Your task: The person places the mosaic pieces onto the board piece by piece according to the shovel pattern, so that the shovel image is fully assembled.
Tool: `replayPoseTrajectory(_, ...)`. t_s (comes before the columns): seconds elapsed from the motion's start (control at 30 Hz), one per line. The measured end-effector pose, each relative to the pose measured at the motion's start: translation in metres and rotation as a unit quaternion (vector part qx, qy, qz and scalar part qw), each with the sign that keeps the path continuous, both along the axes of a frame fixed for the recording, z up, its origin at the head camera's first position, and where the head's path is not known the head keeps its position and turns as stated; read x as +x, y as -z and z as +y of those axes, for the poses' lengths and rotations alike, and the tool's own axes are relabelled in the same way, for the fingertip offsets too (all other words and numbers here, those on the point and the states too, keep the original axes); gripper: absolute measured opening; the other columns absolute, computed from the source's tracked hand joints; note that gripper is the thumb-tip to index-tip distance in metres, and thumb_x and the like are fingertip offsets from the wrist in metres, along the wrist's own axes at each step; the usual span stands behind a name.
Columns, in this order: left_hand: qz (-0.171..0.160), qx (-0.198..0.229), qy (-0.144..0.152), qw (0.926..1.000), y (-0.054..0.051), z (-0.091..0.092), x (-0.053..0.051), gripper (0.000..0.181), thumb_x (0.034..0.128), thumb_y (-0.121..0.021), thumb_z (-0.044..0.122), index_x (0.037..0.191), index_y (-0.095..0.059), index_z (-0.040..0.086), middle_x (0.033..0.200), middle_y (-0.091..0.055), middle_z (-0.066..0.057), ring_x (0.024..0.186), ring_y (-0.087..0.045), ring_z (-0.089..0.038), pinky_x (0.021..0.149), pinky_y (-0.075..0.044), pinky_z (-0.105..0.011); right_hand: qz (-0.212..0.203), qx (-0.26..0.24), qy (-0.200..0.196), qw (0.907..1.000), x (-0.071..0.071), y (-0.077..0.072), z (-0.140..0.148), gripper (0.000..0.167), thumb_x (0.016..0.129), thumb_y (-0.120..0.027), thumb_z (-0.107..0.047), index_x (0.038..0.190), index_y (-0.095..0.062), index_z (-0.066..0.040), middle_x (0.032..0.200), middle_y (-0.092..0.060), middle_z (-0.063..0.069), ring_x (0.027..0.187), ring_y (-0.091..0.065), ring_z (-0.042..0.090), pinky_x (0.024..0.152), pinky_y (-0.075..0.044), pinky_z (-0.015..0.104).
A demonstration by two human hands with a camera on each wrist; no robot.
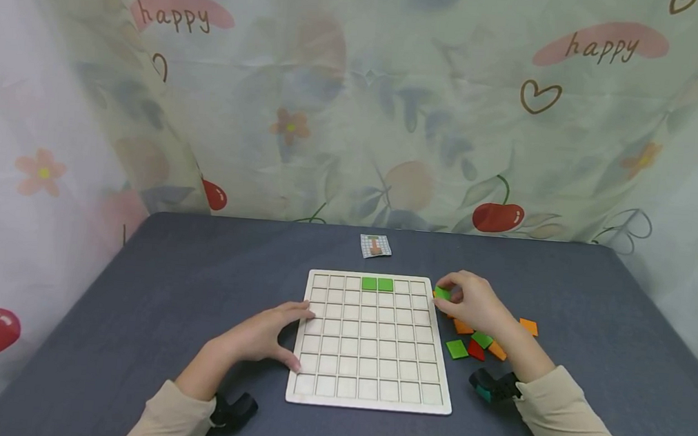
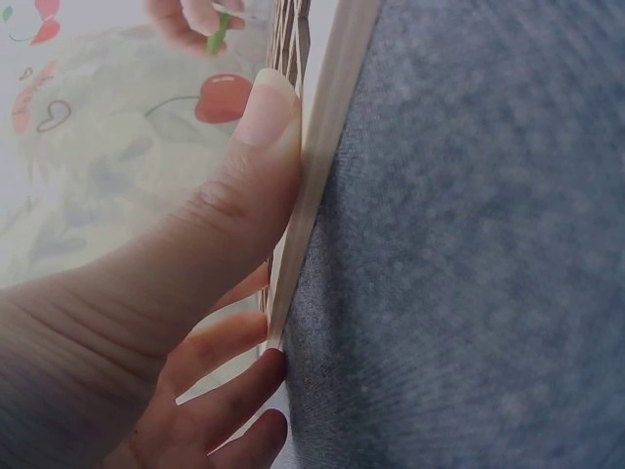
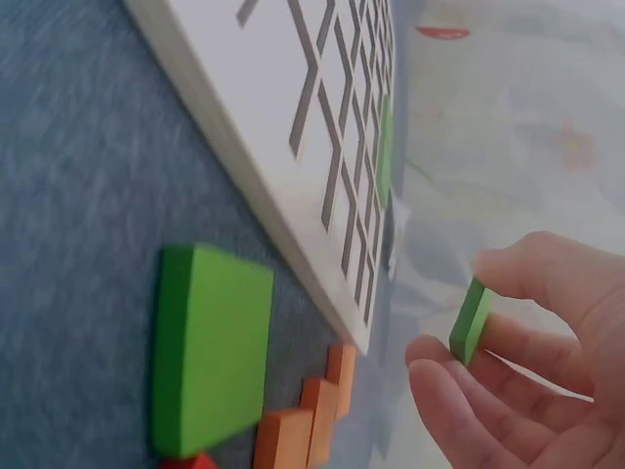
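A white grid board (image 1: 375, 348) lies flat on the table, with two green tiles (image 1: 377, 284) side by side in its top row. My left hand (image 1: 260, 335) rests on the board's left edge; in the left wrist view the thumb (image 2: 269, 117) and fingertips touch its rim. Beyond the board's upper right corner, my right hand (image 1: 472, 301) pinches a green square tile (image 3: 472, 320) between thumb and fingers, raised off the table. Below that hand lie loose tiles: a green one (image 1: 456, 349), a red one (image 1: 476, 349) and several orange ones (image 1: 463, 327).
A small printed picture card (image 1: 375, 247) lies behind the board. Another orange tile (image 1: 529, 326) sits right of the right forearm. Dark wrist cameras (image 1: 234, 412) are strapped to both wrists. A patterned curtain (image 1: 365, 108) hangs behind the dark table (image 1: 227, 256).
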State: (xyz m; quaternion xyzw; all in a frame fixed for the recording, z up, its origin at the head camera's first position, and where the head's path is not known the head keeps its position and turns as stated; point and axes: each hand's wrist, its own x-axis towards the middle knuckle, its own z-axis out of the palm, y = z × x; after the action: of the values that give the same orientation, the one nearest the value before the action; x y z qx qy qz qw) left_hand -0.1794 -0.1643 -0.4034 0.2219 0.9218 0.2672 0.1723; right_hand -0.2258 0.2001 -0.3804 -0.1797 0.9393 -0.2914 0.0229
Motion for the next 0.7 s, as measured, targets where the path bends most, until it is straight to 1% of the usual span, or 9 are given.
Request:
replayPoseTrajectory(0.17,0.001,0.003,0.003,1.0,0.0,0.0,0.0,0.087,0.0622,-0.084,0.036,0.136,-0.047,0.008,0.15,-0.034,-0.015,0.138,-0.033,-0.035,0.108,-0.032,-0.051,0.02,-0.009,-0.015,0.9997,0.001,0.001,-0.009,0.029,0.086,-0.065,-0.014,0.11,-0.062,0.003,0.106,-0.061,0.019,0.083,-0.063,0.024,0.071,-0.055,0.035)
replayPoseTrajectory(0.27,0.002,0.004,0.003,1.0,0.001,0.0,-0.001,0.088,0.0621,-0.084,0.036,0.136,-0.046,0.007,0.15,-0.034,-0.015,0.137,-0.033,-0.035,0.108,-0.031,-0.051,0.032,-0.008,-0.026,0.9991,0.001,0.001,-0.015,0.031,0.087,-0.064,-0.014,0.114,-0.06,0.0,0.104,-0.062,0.018,0.082,-0.062,0.024,0.07,-0.054,0.034)
replayPoseTrajectory(0.37,0.001,0.006,0.002,1.0,0.001,0.0,-0.001,0.088,0.062,-0.084,0.036,0.136,-0.047,0.007,0.15,-0.034,-0.015,0.137,-0.033,-0.035,0.108,-0.031,-0.051,0.035,-0.014,-0.035,0.9987,0.001,0.001,-0.02,0.031,0.088,-0.062,-0.013,0.116,-0.059,-0.003,0.104,-0.062,0.018,0.081,-0.061,0.023,0.067,-0.053,0.033)
replayPoseTrajectory(0.53,0.005,0.006,0.005,1.0,0.001,-0.001,-0.001,0.087,0.0625,-0.084,0.037,0.136,-0.046,0.007,0.15,-0.034,-0.015,0.137,-0.033,-0.035,0.108,-0.031,-0.052,0.048,-0.018,-0.049,0.9974,0.0,0.002,-0.028,0.021,0.088,-0.062,-0.011,0.107,-0.064,-0.004,0.1,-0.062,0.015,0.079,-0.059,0.02,0.067,-0.05,0.031)
replayPoseTrajectory(0.6,0.008,0.005,0.007,0.9999,0.002,-0.001,-0.002,0.087,0.0628,-0.083,0.037,0.136,-0.046,0.007,0.15,-0.034,-0.016,0.137,-0.033,-0.036,0.108,-0.031,-0.052,0.046,-0.016,-0.052,0.9975,0.0,0.001,-0.032,0.02,0.087,-0.064,-0.009,0.106,-0.065,-0.003,0.099,-0.062,0.014,0.079,-0.058,0.02,0.067,-0.049,0.03)
replayPoseTrajectory(0.7,0.01,0.004,0.012,0.9999,0.002,-0.001,-0.002,0.087,0.0634,-0.083,0.037,0.136,-0.046,0.007,0.15,-0.033,-0.016,0.137,-0.033,-0.036,0.107,-0.032,-0.052,0.035,-0.016,-0.06,0.9975,-0.001,0.0,-0.037,0.024,0.085,-0.065,-0.006,0.109,-0.064,-0.002,0.102,-0.061,0.015,0.081,-0.061,0.021,0.068,-0.053,0.03)
